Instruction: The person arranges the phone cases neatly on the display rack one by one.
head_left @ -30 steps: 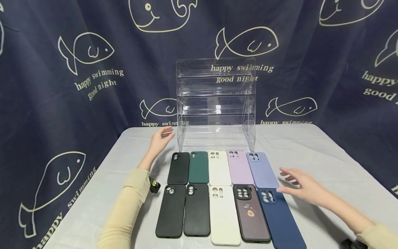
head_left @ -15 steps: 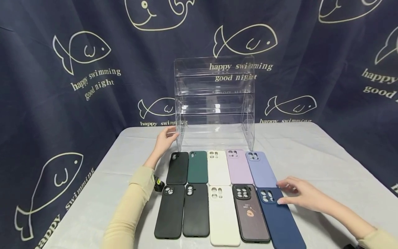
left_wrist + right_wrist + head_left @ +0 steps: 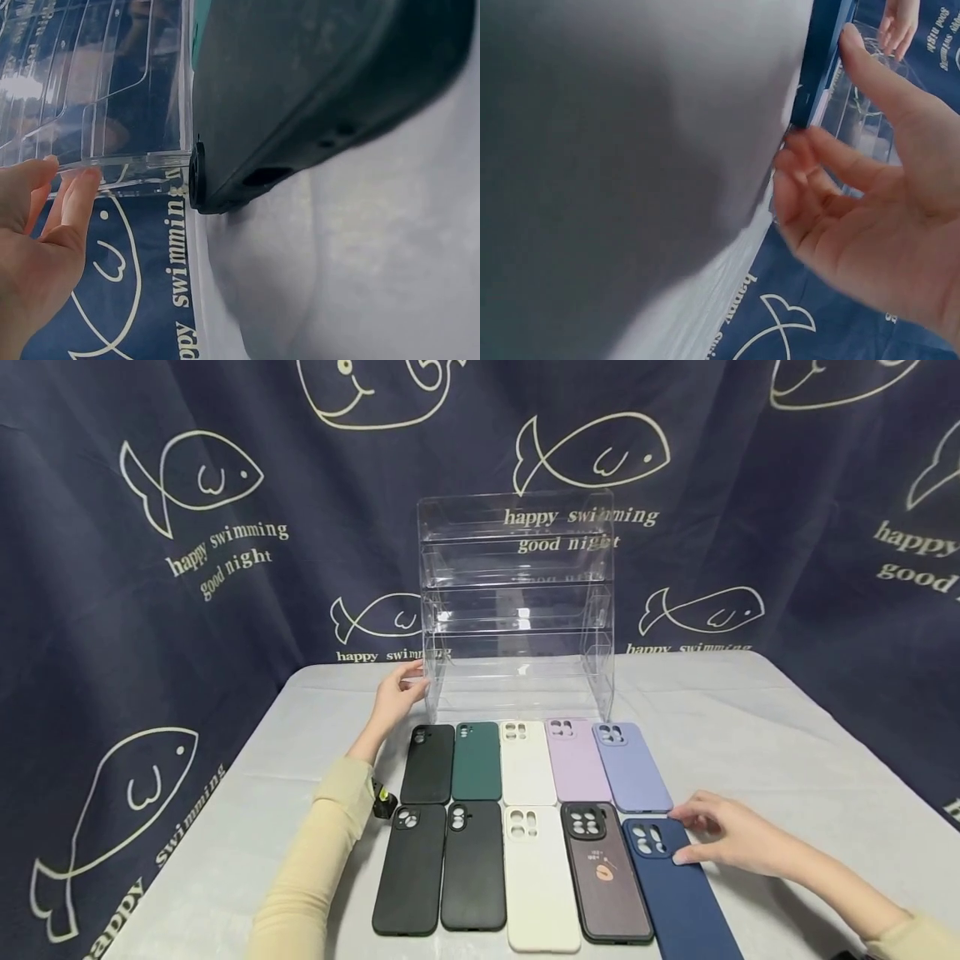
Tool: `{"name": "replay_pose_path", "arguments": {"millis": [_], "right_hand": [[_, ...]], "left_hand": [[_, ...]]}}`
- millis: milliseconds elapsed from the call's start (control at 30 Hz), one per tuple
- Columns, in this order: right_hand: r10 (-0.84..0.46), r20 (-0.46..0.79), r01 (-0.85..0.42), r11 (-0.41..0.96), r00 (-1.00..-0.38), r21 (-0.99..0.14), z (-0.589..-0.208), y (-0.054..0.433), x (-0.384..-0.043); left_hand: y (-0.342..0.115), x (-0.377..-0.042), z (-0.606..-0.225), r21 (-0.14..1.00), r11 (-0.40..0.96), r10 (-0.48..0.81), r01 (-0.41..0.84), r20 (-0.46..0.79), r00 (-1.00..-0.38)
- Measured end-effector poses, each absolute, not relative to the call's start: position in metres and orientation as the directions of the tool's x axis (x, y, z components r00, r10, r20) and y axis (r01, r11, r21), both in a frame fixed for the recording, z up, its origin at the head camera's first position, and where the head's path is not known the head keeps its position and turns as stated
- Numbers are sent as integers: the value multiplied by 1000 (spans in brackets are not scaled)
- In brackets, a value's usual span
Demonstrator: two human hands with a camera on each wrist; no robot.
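Observation:
My right hand pinches the upper right corner of a navy blue phone case, the nearest case on the right. Its thumb lies on the back and the fingers at the edge; the right wrist view shows the thumb against the case's dark side. On the left, my left hand touches the side panel of a clear tiered display rack. Relaxed fingers meet the panel's edge in the left wrist view. Just above the navy case lies a periwinkle phone case.
More phone cases lie in two rows before the rack: a green case, a lilac case, a white case, a brown printed case and several black ones. A dark fish-print curtain hangs behind the grey-white table.
My left hand has moved right to touch the rack's side. My right hand has come down to the navy case and taken hold of it; the case has slid slightly towards me.

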State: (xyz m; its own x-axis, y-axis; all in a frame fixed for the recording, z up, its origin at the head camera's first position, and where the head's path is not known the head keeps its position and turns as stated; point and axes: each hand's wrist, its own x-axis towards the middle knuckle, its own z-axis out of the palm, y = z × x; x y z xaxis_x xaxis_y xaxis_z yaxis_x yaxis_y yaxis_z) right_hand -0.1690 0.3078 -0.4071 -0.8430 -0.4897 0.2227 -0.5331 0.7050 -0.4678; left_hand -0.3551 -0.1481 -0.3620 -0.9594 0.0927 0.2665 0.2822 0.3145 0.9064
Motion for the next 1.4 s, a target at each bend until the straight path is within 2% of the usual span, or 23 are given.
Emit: {"name": "replay_pose_path", "arguments": {"millis": [133,300,433,533,633,733,833,1067,1233,1400], "right_hand": [[-459,172,-482,738,-872,-471,-405,306,-167],[-477,167,-493,722,-863,-486,-408,306,-170],[-508,149,-489,642,-848,-590,-404,310,-173],[-501,68,-403,600,-863,-691,-396,313,-173],[-477,2,-316,579,-879,-751,-387,314,-175],[-450,-3,-288,575,-893,-766,-380,312,-177],[-430,48,-314,573,-901,-757,-374,311,-180],[-384,266,-447,535,-884,-717,-367,309,-187],[-364,340,-487,484,-867,-727,-362,309,-191],[-306,395,-499,493,-866,-712,-353,311,-199]], "left_hand": [[-148,-368,-369,900,334,82,282,270,-959],[-150,-386,-383,895,343,63,285,281,-958],[-151,-388,-385,893,351,62,283,279,-958],[-152,-390,-387,883,366,66,293,289,-955],[-152,-390,-389,875,370,67,311,309,-949],[-152,-390,-390,854,392,72,343,343,-937],[-153,-389,-392,824,428,78,372,377,-923],[-156,-385,-394,781,455,112,428,426,-898],[-157,-382,-396,762,475,139,441,430,-892],[-158,-381,-397,763,470,146,443,428,-892]]}}
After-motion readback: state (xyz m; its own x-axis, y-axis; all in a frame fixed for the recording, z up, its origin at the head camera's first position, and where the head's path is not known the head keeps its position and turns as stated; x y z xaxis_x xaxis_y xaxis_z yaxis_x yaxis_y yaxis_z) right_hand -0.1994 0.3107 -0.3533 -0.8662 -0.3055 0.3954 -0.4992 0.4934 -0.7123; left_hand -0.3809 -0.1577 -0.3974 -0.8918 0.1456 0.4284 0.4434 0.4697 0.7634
